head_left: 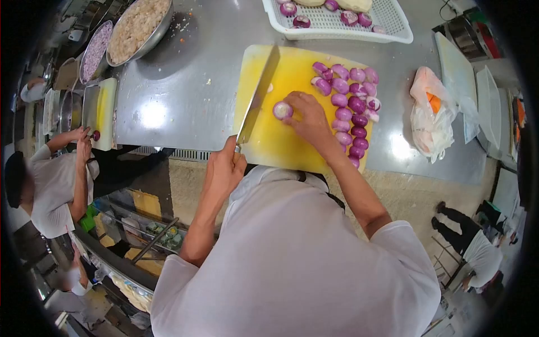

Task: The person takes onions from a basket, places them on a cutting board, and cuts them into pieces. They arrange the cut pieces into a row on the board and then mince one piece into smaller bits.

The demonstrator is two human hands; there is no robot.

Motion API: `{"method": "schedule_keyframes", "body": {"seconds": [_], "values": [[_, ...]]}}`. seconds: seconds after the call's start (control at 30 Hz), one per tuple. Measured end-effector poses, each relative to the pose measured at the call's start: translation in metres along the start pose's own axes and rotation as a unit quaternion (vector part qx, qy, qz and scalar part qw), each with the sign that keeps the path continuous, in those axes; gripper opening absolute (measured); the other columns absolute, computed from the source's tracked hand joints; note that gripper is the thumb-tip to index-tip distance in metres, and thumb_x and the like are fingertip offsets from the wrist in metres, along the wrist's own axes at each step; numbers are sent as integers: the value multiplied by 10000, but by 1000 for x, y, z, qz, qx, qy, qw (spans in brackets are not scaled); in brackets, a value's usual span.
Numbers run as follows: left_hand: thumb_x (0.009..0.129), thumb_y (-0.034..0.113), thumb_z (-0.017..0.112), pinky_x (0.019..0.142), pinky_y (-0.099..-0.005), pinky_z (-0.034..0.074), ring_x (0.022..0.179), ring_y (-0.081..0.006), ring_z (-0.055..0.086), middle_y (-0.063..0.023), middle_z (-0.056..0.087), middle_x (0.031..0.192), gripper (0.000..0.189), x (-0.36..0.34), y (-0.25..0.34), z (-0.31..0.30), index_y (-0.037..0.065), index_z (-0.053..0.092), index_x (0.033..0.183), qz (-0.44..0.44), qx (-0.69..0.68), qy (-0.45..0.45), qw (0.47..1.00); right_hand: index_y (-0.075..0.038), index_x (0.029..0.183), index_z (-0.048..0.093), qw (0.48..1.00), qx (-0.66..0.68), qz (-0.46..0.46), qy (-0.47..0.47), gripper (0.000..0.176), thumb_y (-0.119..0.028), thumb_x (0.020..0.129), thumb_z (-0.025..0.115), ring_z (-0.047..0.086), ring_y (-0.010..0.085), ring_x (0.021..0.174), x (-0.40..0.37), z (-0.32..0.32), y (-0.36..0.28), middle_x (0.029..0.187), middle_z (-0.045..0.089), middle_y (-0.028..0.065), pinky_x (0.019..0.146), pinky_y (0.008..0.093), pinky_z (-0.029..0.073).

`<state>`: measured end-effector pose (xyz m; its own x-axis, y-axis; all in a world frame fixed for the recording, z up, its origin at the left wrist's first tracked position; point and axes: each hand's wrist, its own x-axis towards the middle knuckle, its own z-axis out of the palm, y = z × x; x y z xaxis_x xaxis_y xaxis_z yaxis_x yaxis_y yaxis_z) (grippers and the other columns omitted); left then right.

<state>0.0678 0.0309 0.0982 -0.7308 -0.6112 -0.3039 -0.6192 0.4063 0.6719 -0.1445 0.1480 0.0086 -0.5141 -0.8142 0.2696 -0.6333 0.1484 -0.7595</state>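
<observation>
My left hand point(226, 167) is closed round the handle of a large knife point(256, 102), its blade pointing away from me over the left part of the yellow cutting board point(263, 150). Between the thumb and fingers of my right hand point(310, 121) is a small red onion point(282, 110), its pale cut face upward. The blade and this onion are apart. Several peeled red onions point(342, 114) lie in rows along the board's right side. A small pale scrap point(270, 87) rests near the blade.
Beyond the board stands a white basket point(337, 35) holding onions and larger pale vegetables. A metal bowl of chopped pale food point(139, 31) sits far left, beside a bowl of chopped onion point(96, 51). At right lies a plastic bag point(431, 115). A co-worker point(62, 188) cuts at the left.
</observation>
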Motion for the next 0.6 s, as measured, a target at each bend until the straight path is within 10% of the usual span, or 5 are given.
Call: {"method": "schedule_keyframes", "body": {"seconds": [0.17, 0.33, 0.6], "values": [[839, 47, 573, 505, -369, 414, 494, -252, 539, -197, 518, 604, 299, -30, 11, -15, -9, 556, 1132, 15, 50, -82, 995, -17, 888, 638, 999, -18, -2, 51, 141, -20, 756, 685, 602, 342, 898, -5, 12, 6, 916, 615, 142, 782, 423, 495], [843, 36, 549, 577, -494, 455, 655, -464, 593, -273, 570, 684, 305, -27, 13, 4, -18, 495, 1138, 57, 129, -94, 985, 0, 846, 636, 997, -56, 15, 42, 74, 4, 773, 642, 586, 346, 852, -6, 19, 11, 872, 598, 142, 756, 424, 491], [837, 43, 549, 571, -490, 435, 611, -458, 561, -253, 554, 652, 297, 23, -8, 46, -12, 469, 1117, 91, 48, -49, 994, -18, 918, 638, 998, 9, -1, 56, 143, -44, 779, 663, 569, 354, 951, -13, 24, 6, 966, 604, 143, 822, 441, 486]]}}
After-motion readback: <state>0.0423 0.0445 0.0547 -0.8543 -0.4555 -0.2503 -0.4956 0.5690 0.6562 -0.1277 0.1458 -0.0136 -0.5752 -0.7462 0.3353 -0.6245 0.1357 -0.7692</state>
